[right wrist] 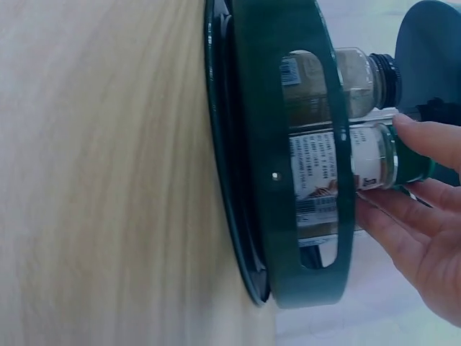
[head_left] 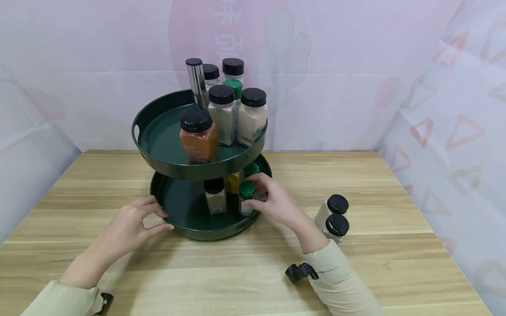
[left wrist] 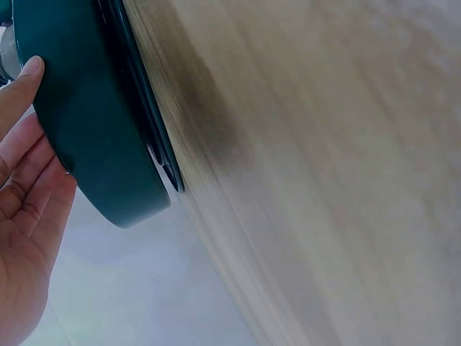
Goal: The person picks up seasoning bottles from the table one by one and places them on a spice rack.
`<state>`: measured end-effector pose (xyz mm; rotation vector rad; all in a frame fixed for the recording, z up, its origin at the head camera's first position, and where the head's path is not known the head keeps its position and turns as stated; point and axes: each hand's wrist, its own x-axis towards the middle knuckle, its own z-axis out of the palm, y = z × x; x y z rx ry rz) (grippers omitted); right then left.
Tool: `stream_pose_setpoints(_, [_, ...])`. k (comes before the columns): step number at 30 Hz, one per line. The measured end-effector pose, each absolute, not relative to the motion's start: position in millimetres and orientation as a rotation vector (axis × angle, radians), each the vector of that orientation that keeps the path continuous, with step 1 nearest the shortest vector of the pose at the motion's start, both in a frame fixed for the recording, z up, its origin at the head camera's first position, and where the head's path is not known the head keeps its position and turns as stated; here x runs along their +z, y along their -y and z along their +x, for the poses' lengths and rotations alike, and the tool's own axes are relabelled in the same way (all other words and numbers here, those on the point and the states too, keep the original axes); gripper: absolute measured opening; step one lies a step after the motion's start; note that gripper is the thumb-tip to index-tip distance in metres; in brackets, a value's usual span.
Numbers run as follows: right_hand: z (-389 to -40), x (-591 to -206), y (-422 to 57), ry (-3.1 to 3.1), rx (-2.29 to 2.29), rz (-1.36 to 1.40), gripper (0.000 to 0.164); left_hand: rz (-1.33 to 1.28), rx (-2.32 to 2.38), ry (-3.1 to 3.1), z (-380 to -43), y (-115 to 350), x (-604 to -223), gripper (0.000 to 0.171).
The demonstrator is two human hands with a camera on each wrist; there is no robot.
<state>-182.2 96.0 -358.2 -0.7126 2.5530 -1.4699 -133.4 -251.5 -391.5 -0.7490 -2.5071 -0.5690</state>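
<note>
A two-tier dark green rotating tray rack stands on the table. My left hand (head_left: 132, 224) touches the outer rim of the lower tray (head_left: 205, 235), with thumb and fingertips spread along its edge. At the right side of that tray, my right hand (head_left: 278, 202) pinches a green-capped spice jar (head_left: 247, 191) around its cap. The jar stands upright inside the rim, its white printed label (right wrist: 313, 166) showing through the handle slot in the right wrist view. Beside it are a black-capped jar (head_left: 216, 201) and a yellow-filled jar (head_left: 232, 182), partly hidden under the upper tray.
The upper tray (head_left: 166, 118) overhangs the lower one and carries several black-capped jars, an orange-filled jar (head_left: 199, 140), a green-capped jar (head_left: 234, 85) and a silver cylinder (head_left: 197, 83). Two black-capped jars (head_left: 337, 224) stand on the wooden table by the right forearm.
</note>
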Motion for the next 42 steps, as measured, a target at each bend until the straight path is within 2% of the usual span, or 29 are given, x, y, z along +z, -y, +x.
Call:
stream_pose_setpoints(11, [-168.9, -341.4, -111.1, -2.584, -1.509, -0.653, 0.055, -0.761, -0.564, 2.499, -133.4, 250.6, -392.4, 0.028])
stream_pose_setpoints(22, [-144.6, -310.8, -139.2, -2.679, -1.501, -0.658, 0.051, -0.758, -0.563, 2.506, -133.6, 251.2, -391.4, 0.028])
stream_pose_setpoints(31, [-134.0, -299.2, -183.7, -2.858, -1.54, -0.792, 0.042, -0.753, -0.563, 2.507, -132.3, 251.8, -392.3, 0.028])
stream_pose_setpoints(42, [-136.6, -310.4, -257.5, -2.906, -1.574, -0.808, 0.046, -0.743, -0.569, 2.507, -132.0, 250.4, -391.5, 0.027])
